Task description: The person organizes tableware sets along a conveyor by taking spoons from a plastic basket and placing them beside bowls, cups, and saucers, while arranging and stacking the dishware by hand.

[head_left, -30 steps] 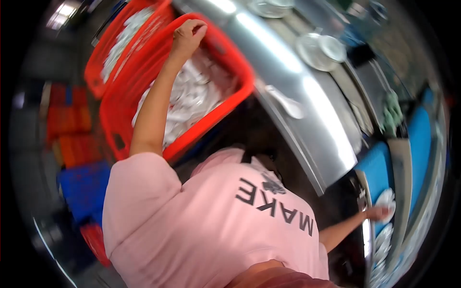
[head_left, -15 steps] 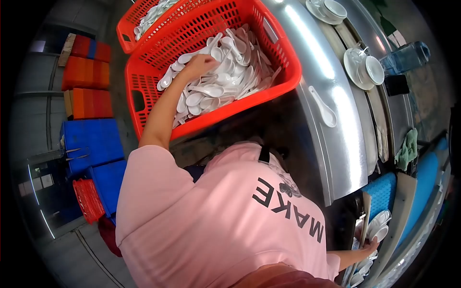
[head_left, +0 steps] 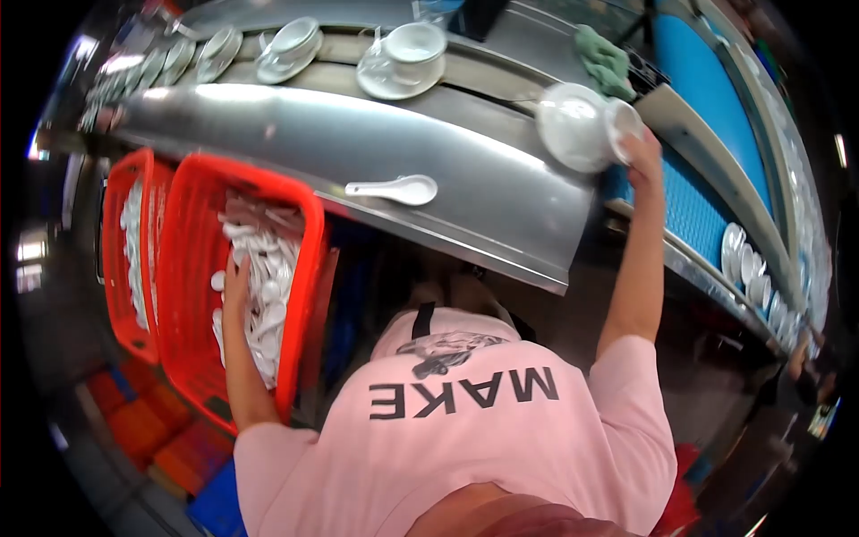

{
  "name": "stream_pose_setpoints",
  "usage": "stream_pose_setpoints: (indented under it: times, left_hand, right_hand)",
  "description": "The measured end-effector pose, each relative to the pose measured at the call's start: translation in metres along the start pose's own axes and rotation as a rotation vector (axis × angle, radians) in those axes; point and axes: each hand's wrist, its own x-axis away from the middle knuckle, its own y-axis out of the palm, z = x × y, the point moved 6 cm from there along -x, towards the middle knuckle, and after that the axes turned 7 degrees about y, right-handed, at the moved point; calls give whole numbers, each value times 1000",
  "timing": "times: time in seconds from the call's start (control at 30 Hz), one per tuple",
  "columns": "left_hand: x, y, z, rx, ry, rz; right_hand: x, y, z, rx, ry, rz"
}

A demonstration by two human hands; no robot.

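My left hand [head_left: 236, 279] reaches into a red plastic basket [head_left: 193, 192] among many white soup spoons [head_left: 268, 291]. Its fingertips are partly lost among the spoons, so their grip is unclear. My right hand [head_left: 642, 157] is closed on the side of a small white bowl [head_left: 620, 130], which is tilted beside a white plate [head_left: 573, 125] at the right end of the conveyor strip. A single white soup spoon [head_left: 403, 190] lies on the steel counter [head_left: 483, 192] between my hands.
Place settings of plates with bowls [head_left: 415, 45] line the strip along the back. A second red basket [head_left: 125, 304] stands far left. At right, a blue conveyor belt [head_left: 689, 215] carries stacked dishes [head_left: 747, 259]. A green cloth [head_left: 603, 61] lies behind the plate.
The view has turned right. My right hand has moved from dishes on the blue belt to the strip, with a bowl in it. My left hand stays in the spoon basket.
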Motion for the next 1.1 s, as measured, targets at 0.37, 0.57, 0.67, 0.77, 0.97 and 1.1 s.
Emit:
stream_pose_setpoints:
  times: [0.37, 0.57, 0.67, 0.77, 0.97, 1.1]
  left_hand:
    - [8, 40, -10, -430, 352, 51]
    - [41, 49, 55, -592, 101, 158]
    - [36, 50, 47, -586, 214, 257]
    - [13, 27, -6, -336, 329, 171]
    - [12, 37, 2, -380, 323, 228]
    - [18, 23, 41, -810, 404, 453]
  right_hand:
    - [-10, 151, -2, 385, -103, -77]
    - [70, 57, -43, 239, -386, 141]
    - [120, -22, -47, 346, -574, 441]
    - [152, -91, -23, 253, -476, 630]
    - [192, -136, -23, 598, -568, 991]
    - [157, -146, -50, 1083, -571, 1083]
